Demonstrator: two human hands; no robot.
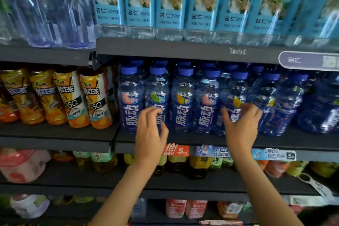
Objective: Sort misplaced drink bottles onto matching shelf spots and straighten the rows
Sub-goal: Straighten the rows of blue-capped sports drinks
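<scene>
Row-straightening step at frame centre, on the middle shelf [183, 139]. Left hand [149, 134] — fingers loosely curled — touches the lime-flavour blue-capped bottle [157, 90]; whether it grips is unclear. Right hand [242, 124] curls around the yellow-fruit bottle [234, 93]. Next, probably: turn both labels forward, flush with neighbours.

Both my bare forearms reach up and away from me, rising from the near bottom edge toward the far side. My left hand [150, 130] is raised with its back toward me, fingers spread and loosely curled, the thumb out to the right. My right hand [242, 124] sits well apart on the right at about the same height, fingers bent forward and the thumb stretched out to the left. Whether either hand truly grips anything, I cannot tell.
</scene>
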